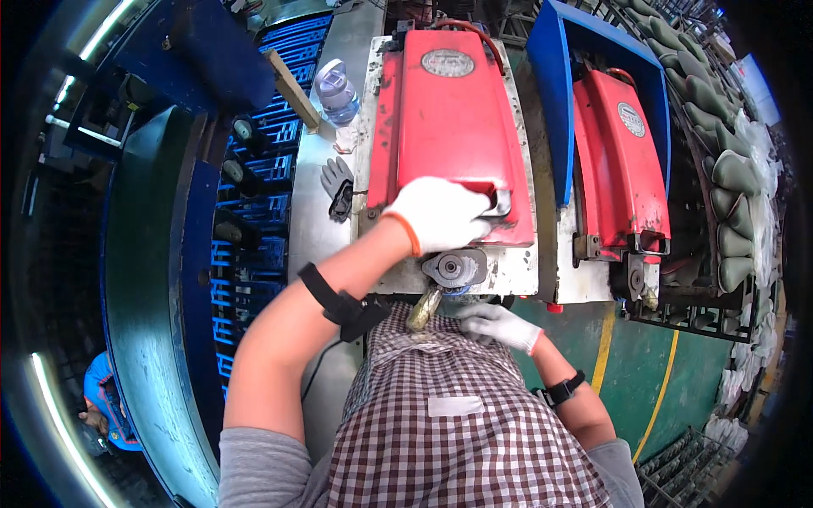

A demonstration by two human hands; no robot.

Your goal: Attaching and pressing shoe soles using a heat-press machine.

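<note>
My left hand, in a white glove with an orange cuff, is closed at the metal handle on the front of a red machine cover. Its fingertips reach into the handle's recess. My right hand, also white-gloved, is low in front of the machine's near edge, with its fingers stretched out to the left. Nothing shows in it. Between my hands, a round grey metal clamp piece juts from the machine front. A lever with a gold-coloured wrapped grip hangs from it, left of my right hand.
A second red machine stands at right inside a blue hood. On the metal ledge at left are a clear plastic jug and a grey glove. Several green shoe-shaped pieces fill a far-right rack. Another person is at lower left.
</note>
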